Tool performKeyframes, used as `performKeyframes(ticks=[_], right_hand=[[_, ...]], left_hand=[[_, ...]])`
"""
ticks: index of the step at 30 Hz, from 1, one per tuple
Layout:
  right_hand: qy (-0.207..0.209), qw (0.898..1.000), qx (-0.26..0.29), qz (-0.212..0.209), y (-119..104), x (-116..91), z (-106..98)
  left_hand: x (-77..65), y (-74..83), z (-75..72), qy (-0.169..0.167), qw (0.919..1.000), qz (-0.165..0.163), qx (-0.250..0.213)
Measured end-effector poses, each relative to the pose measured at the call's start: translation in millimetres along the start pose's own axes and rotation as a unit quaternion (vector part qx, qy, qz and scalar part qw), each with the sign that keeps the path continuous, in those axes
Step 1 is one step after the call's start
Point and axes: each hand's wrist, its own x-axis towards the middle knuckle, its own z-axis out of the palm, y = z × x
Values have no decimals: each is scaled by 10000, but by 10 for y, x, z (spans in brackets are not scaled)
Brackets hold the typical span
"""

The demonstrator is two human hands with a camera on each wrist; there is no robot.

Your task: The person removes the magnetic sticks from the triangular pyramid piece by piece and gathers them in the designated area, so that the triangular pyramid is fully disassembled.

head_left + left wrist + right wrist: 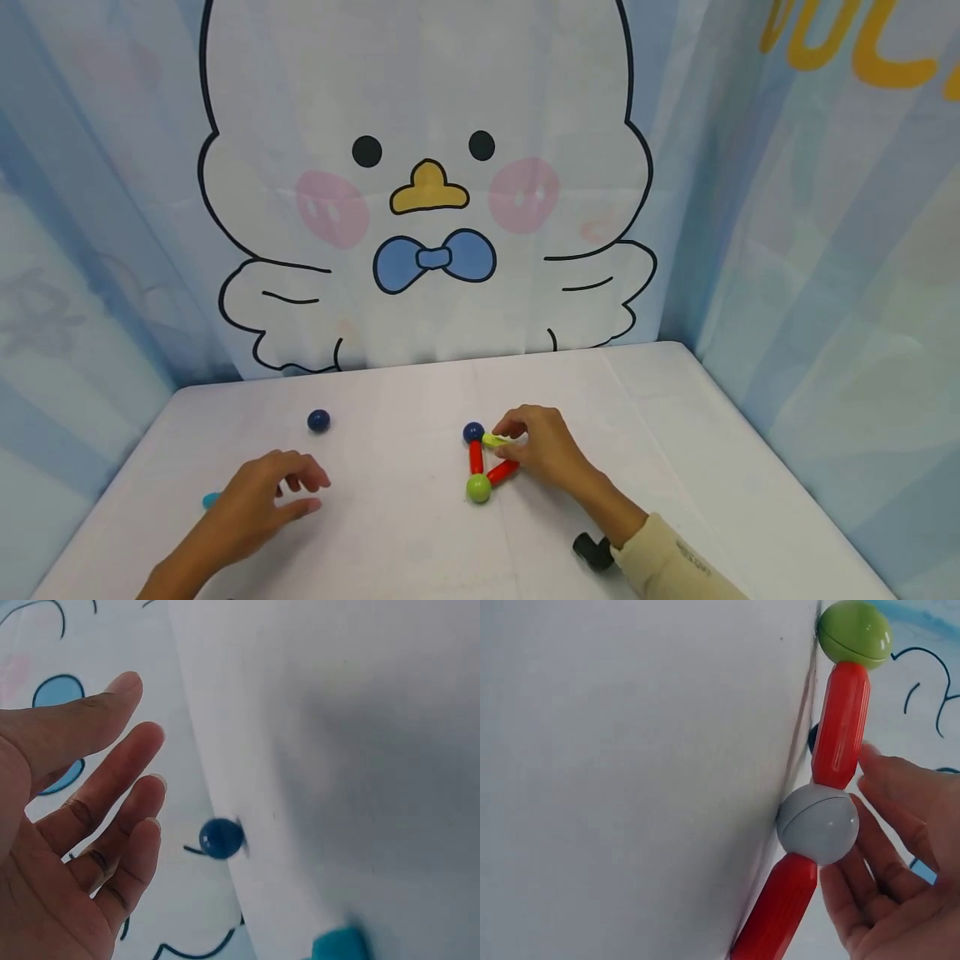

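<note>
My right hand (pixel 547 446) pinches a yellow-green rod (pixel 492 440) between thumb and fingers. The rod runs from a dark blue ball (pixel 473 432) toward the hand. One red rod (pixel 476 457) links that ball to a green ball (pixel 478 488), and a second red rod (pixel 502 472) slants from the green ball to beneath the hand. The right wrist view has a grey ball (pixel 819 824) by the fingers, with another red rod (pixel 775 911) leading off it. My left hand (pixel 258 500) hovers over the table at left, fingers loosely bent, holding nothing.
Toward the back left of the white table (pixel 405 533) lies a loose dark blue ball (pixel 318 421). A turquoise piece (pixel 211 500) is partly covered by the left hand. A black object (pixel 591 550) shows beside the right sleeve. A printed curtain (pixel 427 317) stands behind the table.
</note>
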Motion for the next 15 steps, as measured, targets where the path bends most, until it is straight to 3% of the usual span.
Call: performKeyframes(ticks=[5,15], right_hand=[[-229,9997,9,11,26,64,13],[-396,9992,41,14,37,147,53]], left_hand=[[92,158,89,-169,9996,167,-121],[307,462,313,-323,9953,892,-176]])
